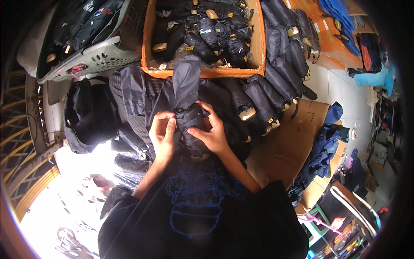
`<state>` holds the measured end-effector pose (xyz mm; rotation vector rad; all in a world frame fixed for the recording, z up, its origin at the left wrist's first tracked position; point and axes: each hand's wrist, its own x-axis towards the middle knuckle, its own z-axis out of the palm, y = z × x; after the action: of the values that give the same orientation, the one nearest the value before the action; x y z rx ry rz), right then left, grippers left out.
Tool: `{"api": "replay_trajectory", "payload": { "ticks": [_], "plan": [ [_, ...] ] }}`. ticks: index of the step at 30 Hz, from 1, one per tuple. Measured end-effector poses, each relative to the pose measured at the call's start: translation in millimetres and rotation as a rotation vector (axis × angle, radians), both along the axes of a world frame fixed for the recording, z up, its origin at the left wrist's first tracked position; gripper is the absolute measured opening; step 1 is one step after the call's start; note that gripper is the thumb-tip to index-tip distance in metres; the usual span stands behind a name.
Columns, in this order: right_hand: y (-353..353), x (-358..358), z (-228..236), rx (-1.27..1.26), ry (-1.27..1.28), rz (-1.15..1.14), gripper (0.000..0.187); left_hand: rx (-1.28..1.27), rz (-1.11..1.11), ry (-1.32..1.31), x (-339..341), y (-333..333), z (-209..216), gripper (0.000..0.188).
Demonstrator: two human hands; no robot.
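In front of my chest a folded black umbrella (189, 140) lies lengthwise between my two hands, its far part covered by a loose black sleeve (186, 84). My right hand (212, 133) wraps the umbrella from the right, thumb across its top and fingers behind it. On the other side my left hand (163, 137) is closed in a pinch at the umbrella's left edge, near the sleeve's opening. Exactly what its fingertips grip is hidden. Black cloth (159, 97) spreads underneath and beyond the hands.
An orange-edged carton (202, 74) of black umbrellas with beige handles stands just beyond. Several sleeved umbrellas (258, 97) line its right side. A grey plastic basket (88, 58) is far left, a black bag (90, 114) left, flattened cardboard (284, 151) right, a metal gate (34, 116) leftmost.
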<state>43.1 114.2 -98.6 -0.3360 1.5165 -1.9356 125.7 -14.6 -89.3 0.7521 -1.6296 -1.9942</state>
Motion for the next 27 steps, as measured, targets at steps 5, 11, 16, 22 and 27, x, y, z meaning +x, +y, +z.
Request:
{"api": "replay_trajectory", "payload": {
  "ticks": [5, 11, 16, 22, 27],
  "plan": [
    [-3.6, -2.0, 5.8, 0.023, -0.005, 0.083, 0.073, -0.073, 0.042, 0.044, -6.1, -15.9, -4.7, 0.014],
    [-8.5, -0.9, 6.5, -0.072, -0.054, 0.038, 0.073, -0.308, -0.222, 0.004, -4.9, -45.0, -4.6, 0.016],
    [-3.0, -1.7, 2.6, -0.005, -0.115, 0.119, 0.070, -0.542, -0.082, -0.071, -3.1, -31.3, 0.9, 0.008],
    [-1.6, 2.0, -3.6, 0.020, -0.078, 0.064, 0.066, -0.738, 0.001, -0.089, 2.4, -22.1, 0.0, 0.007],
    [-1.4, 1.7, -5.9, 0.013, -0.077, 0.068, 0.062, -0.757, 0.033, -0.110, 5.5, -16.9, 4.7, 0.011]
  ]
}}
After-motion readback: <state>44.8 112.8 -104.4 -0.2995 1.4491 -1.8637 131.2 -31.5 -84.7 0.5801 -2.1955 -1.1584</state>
